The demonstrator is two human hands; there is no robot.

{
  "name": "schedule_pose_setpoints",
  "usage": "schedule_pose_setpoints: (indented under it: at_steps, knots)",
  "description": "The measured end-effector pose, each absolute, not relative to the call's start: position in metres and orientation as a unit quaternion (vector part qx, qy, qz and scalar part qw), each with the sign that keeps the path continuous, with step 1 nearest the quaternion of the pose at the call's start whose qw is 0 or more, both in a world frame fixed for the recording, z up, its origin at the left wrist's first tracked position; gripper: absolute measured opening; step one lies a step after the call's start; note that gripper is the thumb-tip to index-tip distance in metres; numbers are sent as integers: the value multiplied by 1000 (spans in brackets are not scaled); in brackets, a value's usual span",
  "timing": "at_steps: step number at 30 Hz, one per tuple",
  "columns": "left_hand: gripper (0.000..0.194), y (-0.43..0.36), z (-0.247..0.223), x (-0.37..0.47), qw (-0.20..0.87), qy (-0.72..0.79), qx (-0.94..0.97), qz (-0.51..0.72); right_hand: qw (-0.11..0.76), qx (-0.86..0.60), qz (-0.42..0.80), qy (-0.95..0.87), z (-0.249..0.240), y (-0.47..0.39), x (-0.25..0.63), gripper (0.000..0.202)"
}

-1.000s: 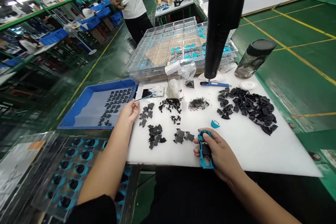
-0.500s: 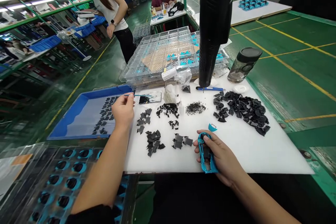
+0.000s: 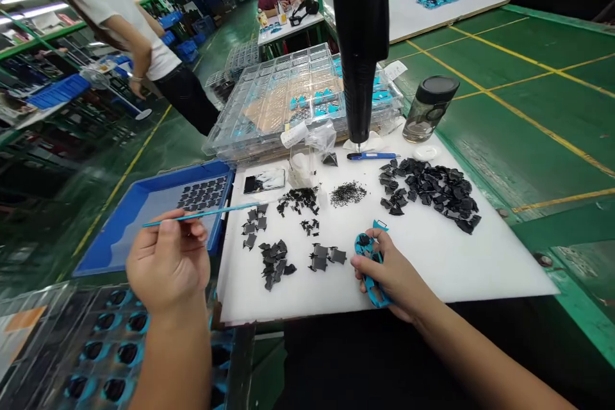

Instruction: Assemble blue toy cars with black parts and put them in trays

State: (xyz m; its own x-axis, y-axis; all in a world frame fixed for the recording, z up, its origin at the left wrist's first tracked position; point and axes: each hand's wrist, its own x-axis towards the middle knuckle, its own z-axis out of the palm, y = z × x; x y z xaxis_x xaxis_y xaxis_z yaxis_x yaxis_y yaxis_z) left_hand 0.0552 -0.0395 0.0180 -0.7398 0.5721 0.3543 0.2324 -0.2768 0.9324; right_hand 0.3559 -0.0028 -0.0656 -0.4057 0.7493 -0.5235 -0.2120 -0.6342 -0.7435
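My left hand (image 3: 168, 262) is closed around the handle of a thin blue paintbrush (image 3: 216, 210), whose pale tip points right above the dark pieces. In my right hand (image 3: 391, 272) is a blue car-shaped shell (image 3: 361, 245) with a black part inside; my fingers cover part of it. Just beyond that hand lies a small blue piece (image 3: 381, 225). Flat grey-black pieces (image 3: 319, 257) lie to its left, and curved black pieces (image 3: 275, 262) lie further left. A small rectangular dish (image 3: 264, 180), dark at one end, sits behind the brush.
A black electric screwdriver (image 3: 360, 45) hangs over the table. Tiny screws (image 3: 348, 193), a heap of black parts (image 3: 442, 189), a blue pen-like tool (image 3: 372, 156) and a lidded bottle (image 3: 430, 109) sit around. Clear trays (image 3: 269, 102) stand behind; a blue bin (image 3: 120, 211) is left.
My left hand has drawn back toward me and left, bringing the brush away from the dish. My right hand still holds the shell, now turned slightly. A person in white appears further left.
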Motion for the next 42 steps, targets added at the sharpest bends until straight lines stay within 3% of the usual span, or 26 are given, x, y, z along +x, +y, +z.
schedule_pose_setpoints:
  at_steps: [5, 9, 14, 21, 32, 39, 42]
  knots:
    - [11, -25, 17, 87, 77, 534, 373, 755, 396, -423, 785, -220, -69, 0, 363, 49]
    - [14, 4, 14, 116, 9, 451, 448, 772, 388, -375, 832, -129, -69, 5, 368, 35]
    - [8, 25, 2, 144, 69, 398, 516, 755, 336, -300, 891, -64, -73, 4, 365, 43]
    - [2, 16, -21, 155, 100, 420, 544, 719, 353, -271, 892, -73, -81, 1, 357, 41]
    - [10, 14, -25, 162, 71, 481, 555, 675, 356, -274, 889, -86, -82, 1, 354, 36]
    - [5, 13, -27, 163, 67, 469, 569, 672, 355, -267, 892, -84, -82, 0, 355, 36]
    - [15, 14, -26, 159, 43, 469, 546, 693, 353, -270, 892, -86, -83, 1, 355, 37]
